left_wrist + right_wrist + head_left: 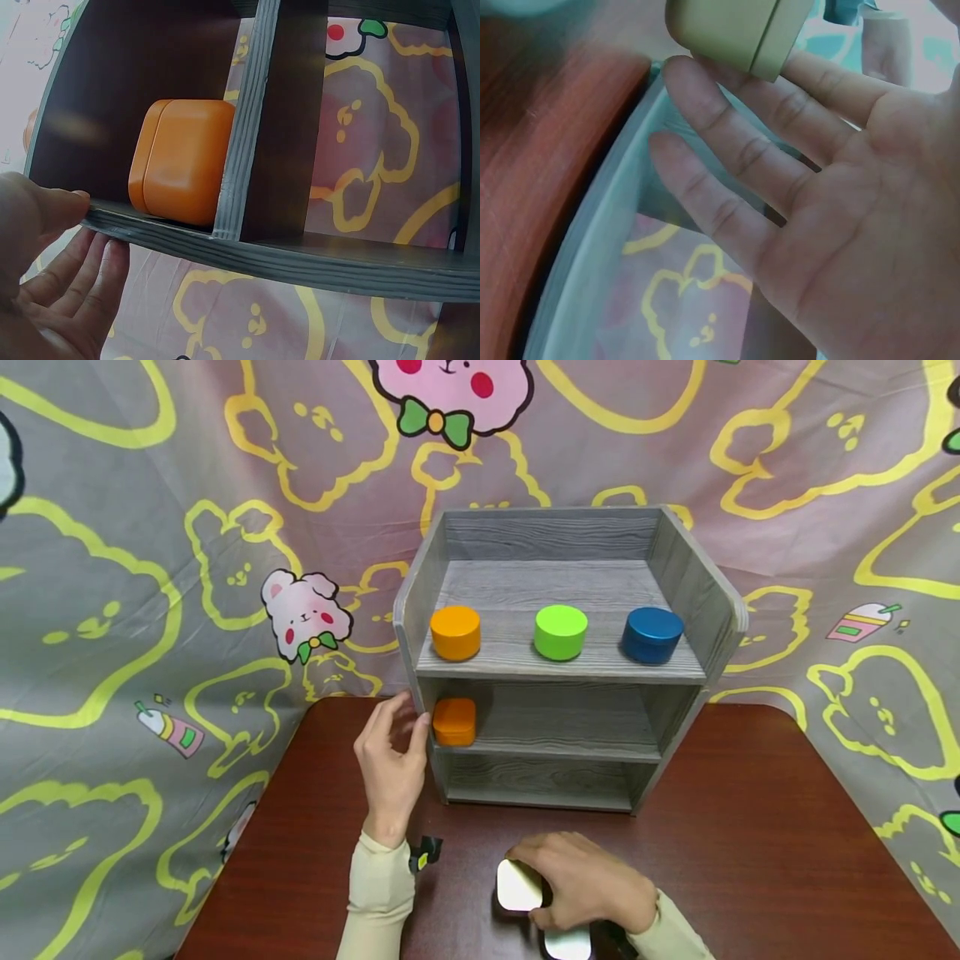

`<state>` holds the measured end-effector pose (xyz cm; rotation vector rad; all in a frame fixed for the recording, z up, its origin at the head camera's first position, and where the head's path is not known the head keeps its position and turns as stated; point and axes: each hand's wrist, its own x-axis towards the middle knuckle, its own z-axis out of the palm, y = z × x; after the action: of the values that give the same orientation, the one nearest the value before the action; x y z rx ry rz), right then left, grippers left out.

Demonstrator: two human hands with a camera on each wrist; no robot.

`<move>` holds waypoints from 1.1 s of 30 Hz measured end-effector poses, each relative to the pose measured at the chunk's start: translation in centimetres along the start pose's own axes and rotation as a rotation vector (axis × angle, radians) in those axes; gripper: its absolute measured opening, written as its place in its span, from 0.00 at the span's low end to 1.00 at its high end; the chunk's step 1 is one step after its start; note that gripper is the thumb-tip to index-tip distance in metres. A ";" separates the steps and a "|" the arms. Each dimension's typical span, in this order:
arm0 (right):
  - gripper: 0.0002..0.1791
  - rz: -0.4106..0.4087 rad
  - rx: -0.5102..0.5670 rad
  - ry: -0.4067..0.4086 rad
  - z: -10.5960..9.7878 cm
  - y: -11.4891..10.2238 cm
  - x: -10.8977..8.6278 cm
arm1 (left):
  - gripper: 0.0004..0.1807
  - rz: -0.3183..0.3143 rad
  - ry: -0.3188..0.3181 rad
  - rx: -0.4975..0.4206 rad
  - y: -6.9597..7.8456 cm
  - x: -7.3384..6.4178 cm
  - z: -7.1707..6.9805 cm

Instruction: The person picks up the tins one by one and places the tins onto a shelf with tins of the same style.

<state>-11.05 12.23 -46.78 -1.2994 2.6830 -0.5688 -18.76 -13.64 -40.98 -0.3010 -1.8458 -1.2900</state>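
At the left side panel of a grey wooden shelf, my left hand grips the front edge. Its thumb is at the front and the other fingers lie along the outer face in the left wrist view. Close by, an orange square tin stands in the middle compartment. My right hand is low in front of the shelf and pinches a pale yellow square tin with rounded corners, its top glaring white in the head view. A second whitish tin is partly hidden under that hand.
On the top shelf board stand an orange round tin, a green round tin and a blue round tin. The shelf stands on a dark red-brown table. A patterned cloth hangs behind and at the sides.
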 end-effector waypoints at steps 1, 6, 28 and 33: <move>0.30 0.002 -0.002 0.006 -0.1 0.0 -0.1 | 0.17 0.001 -0.001 0.002 0.0 0.0 0.0; 0.31 0.012 -0.013 0.020 -0.6 0.1 -0.3 | 0.17 0.000 -0.002 0.007 0.0 -0.1 0.0; 0.31 -0.005 -0.023 0.112 -2.1 0.3 -0.9 | 0.15 -0.022 -0.011 -0.012 -0.2 -0.1 -0.1; 0.31 -0.018 -0.048 0.143 -2.4 0.3 -1.1 | 0.15 -0.025 -0.008 -0.040 -0.3 -0.1 -0.1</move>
<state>-11.22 13.95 -44.76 -1.3446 2.8193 -0.6261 -18.82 -13.85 -41.24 -0.3059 -1.8380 -1.3462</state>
